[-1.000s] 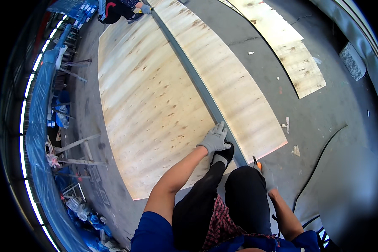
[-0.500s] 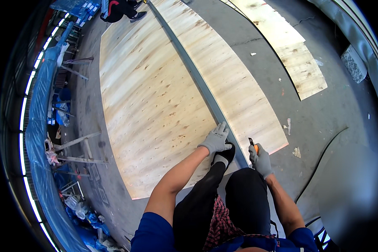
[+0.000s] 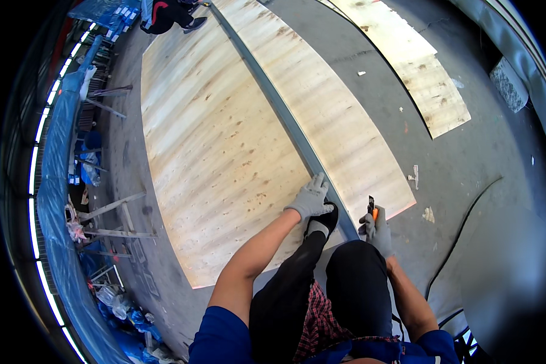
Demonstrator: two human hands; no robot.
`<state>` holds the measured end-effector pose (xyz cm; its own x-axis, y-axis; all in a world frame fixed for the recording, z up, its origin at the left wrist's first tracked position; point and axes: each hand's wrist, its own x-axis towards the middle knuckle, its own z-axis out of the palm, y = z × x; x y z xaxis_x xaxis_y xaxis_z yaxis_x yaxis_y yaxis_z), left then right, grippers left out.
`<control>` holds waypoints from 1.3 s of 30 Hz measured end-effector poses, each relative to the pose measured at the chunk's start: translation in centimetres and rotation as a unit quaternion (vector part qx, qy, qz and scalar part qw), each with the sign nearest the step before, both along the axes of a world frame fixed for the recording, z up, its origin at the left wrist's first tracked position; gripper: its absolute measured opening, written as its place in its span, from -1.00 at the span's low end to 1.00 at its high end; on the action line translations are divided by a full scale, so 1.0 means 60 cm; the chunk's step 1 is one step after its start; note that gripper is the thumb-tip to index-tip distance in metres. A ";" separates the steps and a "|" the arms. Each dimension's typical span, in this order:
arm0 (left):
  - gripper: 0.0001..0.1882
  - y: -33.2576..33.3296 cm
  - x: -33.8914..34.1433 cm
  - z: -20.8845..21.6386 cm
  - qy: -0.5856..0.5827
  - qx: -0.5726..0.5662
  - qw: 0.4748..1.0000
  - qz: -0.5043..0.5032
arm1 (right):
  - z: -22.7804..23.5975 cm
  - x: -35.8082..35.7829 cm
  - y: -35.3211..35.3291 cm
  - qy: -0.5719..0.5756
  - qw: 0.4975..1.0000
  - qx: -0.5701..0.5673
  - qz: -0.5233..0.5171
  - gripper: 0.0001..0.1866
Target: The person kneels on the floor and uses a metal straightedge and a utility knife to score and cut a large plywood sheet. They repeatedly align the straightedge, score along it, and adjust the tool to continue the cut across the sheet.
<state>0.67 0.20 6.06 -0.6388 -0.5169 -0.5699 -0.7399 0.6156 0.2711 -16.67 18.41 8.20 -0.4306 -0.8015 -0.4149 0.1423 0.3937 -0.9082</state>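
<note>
My left hand (image 3: 310, 198), in a grey glove, lies with its fingers stretched out on the long grey metal bar (image 3: 281, 109) and its edge. The bar runs lengthwise over a large plywood sheet (image 3: 215, 145). Beside that hand, my black shoe (image 3: 327, 219) rests at the bar's near end. My gloved right hand (image 3: 379, 235) is closed around an orange and black utility knife (image 3: 373, 209), its tip pointing away from me. The knife is right of the bar, over the near edge of the sheet; whether it touches the wood I cannot tell.
At the bar's far end another person (image 3: 170, 15) is partly in view. A narrow plywood strip (image 3: 428, 79) lies on the floor at the right, with scraps and a black cable (image 3: 464, 227) nearer. Trestle legs (image 3: 118, 203) and blue sheeting (image 3: 57, 182) line the left.
My right hand has turned slightly, and the knife now stands more upright and a little further right. My left hand stays on the bar. The whole view has shifted a little.
</note>
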 end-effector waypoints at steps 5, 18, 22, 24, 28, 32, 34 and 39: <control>-0.07 -0.008 -0.005 -0.009 0.011 -0.001 1.000 -0.009 | -0.003 -0.028 -0.006 0.038 0.996 0.076 0.034 -0.80; -0.22 -0.025 0.022 -0.008 0.057 0.041 0.997 0.017 | -0.064 -0.041 -0.089 0.221 0.913 0.167 0.300 -0.67; -0.25 -0.022 0.015 0.000 0.039 0.049 0.998 0.029 | -0.070 -0.030 -0.088 0.255 0.848 0.231 0.404 -0.66; -0.24 -0.023 0.020 -0.005 0.041 0.041 0.998 0.024 | -0.072 -0.017 -0.082 0.263 0.837 0.249 0.411 -0.67; -0.25 -0.022 0.029 -0.014 0.062 0.024 0.998 0.011 | -0.066 0.003 -0.101 0.258 0.848 0.231 0.400 -0.70; -0.25 -0.029 0.031 -0.017 0.067 0.043 0.997 0.022 | -0.072 0.016 -0.171 0.271 0.843 0.211 0.413 -0.71; -0.25 -0.034 0.037 -0.020 0.080 0.050 0.995 0.027 | -0.071 0.016 -0.220 0.273 0.851 0.189 0.407 -0.71; -0.27 -0.034 0.041 -0.011 0.099 0.067 0.992 0.037 | -0.084 0.032 -0.332 0.343 0.827 0.127 0.426 -0.68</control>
